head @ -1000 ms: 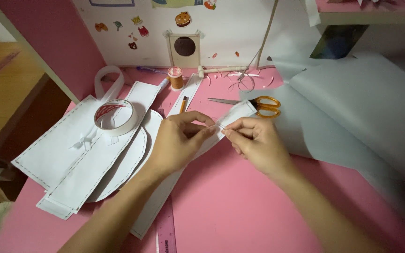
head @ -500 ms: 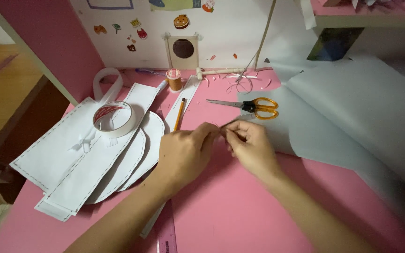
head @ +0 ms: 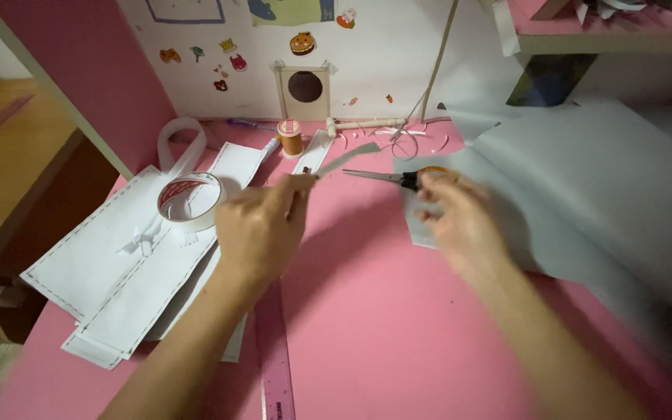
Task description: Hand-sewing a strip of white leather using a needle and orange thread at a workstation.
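Note:
My left hand (head: 262,225) pinches one end of a small white paper strip (head: 348,155) and holds it up over the pink table (head: 367,311). My right hand (head: 460,218) is blurred, fingers spread, right above the orange-handled scissors (head: 398,177); I cannot tell whether it touches them. A pencil lies partly hidden under my left hand.
White paper pattern pieces (head: 118,264) with a tape roll (head: 190,200) on top lie at the left. A thread spool (head: 290,137) stands by the back wall. A pink ruler (head: 275,365) lies near the front edge. Large grey paper sheets (head: 608,194) cover the right side.
Both hands were together folding the white piece. Now they have parted: the left hand lifts the strip up and back, and the right hand has moved to the scissors.

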